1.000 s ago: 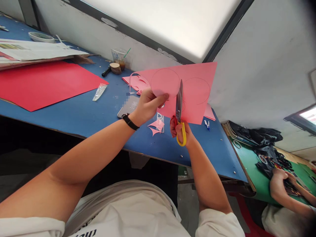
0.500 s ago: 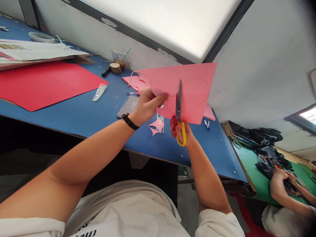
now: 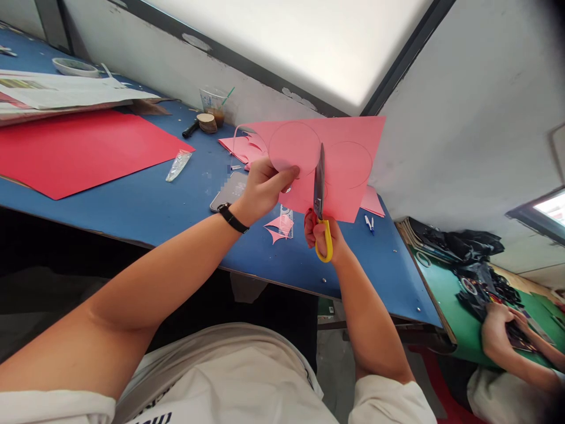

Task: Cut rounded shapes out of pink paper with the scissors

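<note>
Above the blue table (image 3: 145,206), the left hand (image 3: 267,187) pinches a pink paper sheet (image 3: 339,165); the right hand (image 3: 336,238) grasps red-and-yellow-handled metal scissors (image 3: 319,187).

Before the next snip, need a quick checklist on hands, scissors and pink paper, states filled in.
1. Left hand grips the pink paper sheet: ok.
2. Right hand in the handles of the scissors: ok, yellow and red loops.
3. Left thumb clear of the blades: ok, gap visible, though depth is hard to judge.
4. Left-hand drawn circle fully visible: not ok, left hand covers part of its lower edge.
5. Blades exactly on that circle's line: cannot tell, they overlap its right edge.
6. Sheet raised off the blue table: ok.
</note>
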The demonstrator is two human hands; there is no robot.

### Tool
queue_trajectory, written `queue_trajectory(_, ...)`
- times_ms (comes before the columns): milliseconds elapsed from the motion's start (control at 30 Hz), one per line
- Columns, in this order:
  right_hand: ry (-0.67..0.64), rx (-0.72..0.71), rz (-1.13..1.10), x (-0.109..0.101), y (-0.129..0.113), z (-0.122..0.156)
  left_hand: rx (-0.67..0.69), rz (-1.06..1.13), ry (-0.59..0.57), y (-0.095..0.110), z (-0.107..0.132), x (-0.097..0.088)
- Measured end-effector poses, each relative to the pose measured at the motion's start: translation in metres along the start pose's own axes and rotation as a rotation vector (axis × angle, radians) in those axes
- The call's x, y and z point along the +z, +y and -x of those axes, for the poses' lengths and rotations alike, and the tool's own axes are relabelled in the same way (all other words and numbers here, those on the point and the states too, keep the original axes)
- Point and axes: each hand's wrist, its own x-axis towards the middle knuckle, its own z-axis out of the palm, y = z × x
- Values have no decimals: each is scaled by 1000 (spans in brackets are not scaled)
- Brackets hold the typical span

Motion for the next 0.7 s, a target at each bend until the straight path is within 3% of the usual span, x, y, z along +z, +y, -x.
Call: queue_trajectory(700,-18,-23,47,-1,2,0,-34,-35,53,2,0,0)
